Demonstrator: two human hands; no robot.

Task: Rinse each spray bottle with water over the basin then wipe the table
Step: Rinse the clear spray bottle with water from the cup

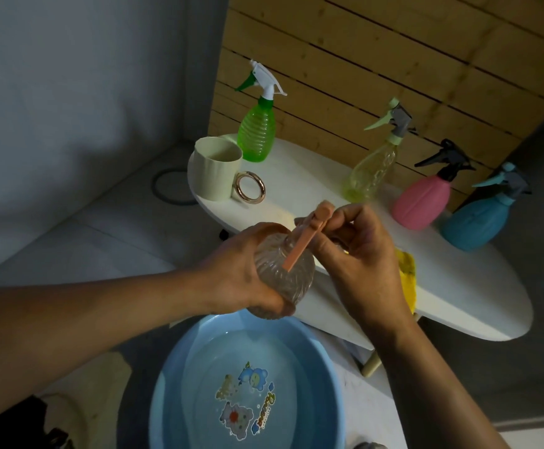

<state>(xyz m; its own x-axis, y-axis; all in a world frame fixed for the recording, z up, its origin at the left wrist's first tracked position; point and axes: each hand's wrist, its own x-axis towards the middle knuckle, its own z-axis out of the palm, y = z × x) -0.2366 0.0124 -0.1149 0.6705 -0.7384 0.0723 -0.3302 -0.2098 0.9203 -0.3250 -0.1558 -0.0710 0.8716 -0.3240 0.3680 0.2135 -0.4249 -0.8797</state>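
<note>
My left hand [241, 270] grips the ribbed clear body of a spray bottle [291, 280] just above the blue basin [173, 384], which holds water. My right hand [358, 254] pinches that bottle's peach trigger head [299, 244] at the neck. On the white table [458, 286] stand a green spray bottle [257, 131], a pale yellow clear spray bottle [371, 173], a pink spray bottle [422, 202] and a blue spray bottle [478, 222]. A yellow cloth [408, 277] lies on the table, partly hidden behind my right wrist.
A cream cup [215, 170] with a gold ring handle stands at the table's left end. A wooden slat wall rises behind the table. A grey wall and pale floor lie to the left. The basin sits on the floor below the table's front edge.
</note>
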